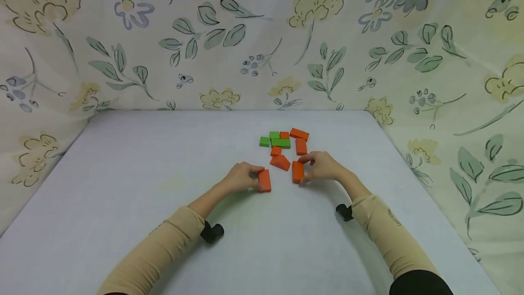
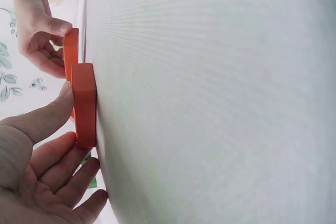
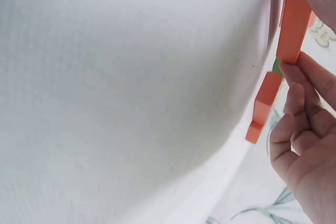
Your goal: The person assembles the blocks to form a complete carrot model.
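Note:
My left hand [image 1: 242, 177] pinches an orange rectangular block [image 1: 264, 180] between thumb and fingers, close over the white table; the left wrist view shows the same block [image 2: 84, 105] with the thumb on one end. To its right, my right hand [image 1: 321, 167] pinches another orange rectangular block [image 1: 298, 172] by its two ends. That block [image 3: 295, 24] also shows in the right wrist view. Between and just behind the hands lies an orange wedge-shaped block [image 1: 280, 163], with a small orange block [image 1: 276, 151] against its far side. Behind the right-hand block lies one more orange block [image 1: 301, 146].
At the back of the group, a long green block [image 1: 280, 143] lies among small green blocks [image 1: 264, 141], a small orange block [image 1: 284, 135] and a slanted orange block [image 1: 299, 134]. The white table [image 1: 143, 185] ends at a floral curtain [image 1: 254, 35].

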The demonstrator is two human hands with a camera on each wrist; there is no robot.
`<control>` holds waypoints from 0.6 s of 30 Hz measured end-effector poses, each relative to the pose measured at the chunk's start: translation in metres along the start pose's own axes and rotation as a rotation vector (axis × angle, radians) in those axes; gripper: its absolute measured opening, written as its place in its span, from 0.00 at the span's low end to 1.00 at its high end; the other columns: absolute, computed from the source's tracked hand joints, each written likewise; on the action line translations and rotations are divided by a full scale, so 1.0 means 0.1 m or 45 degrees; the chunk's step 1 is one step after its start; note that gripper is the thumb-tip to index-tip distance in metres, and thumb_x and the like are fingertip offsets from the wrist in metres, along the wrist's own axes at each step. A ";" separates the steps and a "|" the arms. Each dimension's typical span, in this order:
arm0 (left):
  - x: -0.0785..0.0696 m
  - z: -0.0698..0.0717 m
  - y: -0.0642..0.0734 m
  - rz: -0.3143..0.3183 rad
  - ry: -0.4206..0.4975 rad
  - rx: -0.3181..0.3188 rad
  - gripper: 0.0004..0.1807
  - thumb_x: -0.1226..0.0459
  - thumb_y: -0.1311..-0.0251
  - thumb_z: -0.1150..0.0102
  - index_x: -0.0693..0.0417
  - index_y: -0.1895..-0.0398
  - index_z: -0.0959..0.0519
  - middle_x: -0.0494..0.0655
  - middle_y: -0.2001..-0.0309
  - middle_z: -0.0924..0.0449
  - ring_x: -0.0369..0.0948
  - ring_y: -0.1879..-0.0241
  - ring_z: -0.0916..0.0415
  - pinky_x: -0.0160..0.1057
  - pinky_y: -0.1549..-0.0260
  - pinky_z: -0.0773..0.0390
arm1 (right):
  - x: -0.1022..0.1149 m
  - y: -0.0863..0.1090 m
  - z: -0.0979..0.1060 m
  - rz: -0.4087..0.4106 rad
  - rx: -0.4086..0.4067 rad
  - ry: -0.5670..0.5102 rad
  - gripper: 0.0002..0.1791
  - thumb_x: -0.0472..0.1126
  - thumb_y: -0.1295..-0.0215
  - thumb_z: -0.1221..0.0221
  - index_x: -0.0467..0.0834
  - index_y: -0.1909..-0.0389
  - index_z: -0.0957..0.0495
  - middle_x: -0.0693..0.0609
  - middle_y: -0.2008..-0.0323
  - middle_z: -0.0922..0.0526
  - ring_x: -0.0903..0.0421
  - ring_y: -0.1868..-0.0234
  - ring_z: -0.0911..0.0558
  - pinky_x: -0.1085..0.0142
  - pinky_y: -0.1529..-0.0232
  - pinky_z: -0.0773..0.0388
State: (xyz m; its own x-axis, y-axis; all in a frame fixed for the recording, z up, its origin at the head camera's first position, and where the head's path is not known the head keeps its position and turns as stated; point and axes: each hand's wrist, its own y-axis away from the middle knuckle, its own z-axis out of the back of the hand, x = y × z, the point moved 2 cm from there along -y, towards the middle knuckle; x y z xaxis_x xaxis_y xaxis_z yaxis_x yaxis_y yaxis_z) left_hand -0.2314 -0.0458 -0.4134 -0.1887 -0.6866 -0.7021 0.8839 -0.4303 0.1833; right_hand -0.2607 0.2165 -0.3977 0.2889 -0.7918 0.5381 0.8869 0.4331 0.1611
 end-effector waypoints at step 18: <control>0.00 -0.02 -0.01 0.031 0.011 -0.022 0.31 0.63 0.48 0.28 0.56 0.38 0.24 0.54 0.39 0.25 0.50 0.38 0.32 0.50 0.39 0.32 | 0.22 0.03 -0.11 0.177 0.047 0.009 0.35 0.45 0.55 0.23 0.38 0.44 0.21 0.46 0.48 0.18 0.49 0.53 0.25 0.60 0.54 0.24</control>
State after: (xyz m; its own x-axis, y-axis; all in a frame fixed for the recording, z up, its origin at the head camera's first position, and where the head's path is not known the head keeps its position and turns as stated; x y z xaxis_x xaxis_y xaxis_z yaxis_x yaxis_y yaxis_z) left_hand -0.2314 -0.0441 -0.4145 -0.1635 -0.6919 -0.7033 0.8954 -0.4033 0.1886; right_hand -0.2477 0.1951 -0.3946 0.4105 -0.7262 0.5515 0.8244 0.5540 0.1158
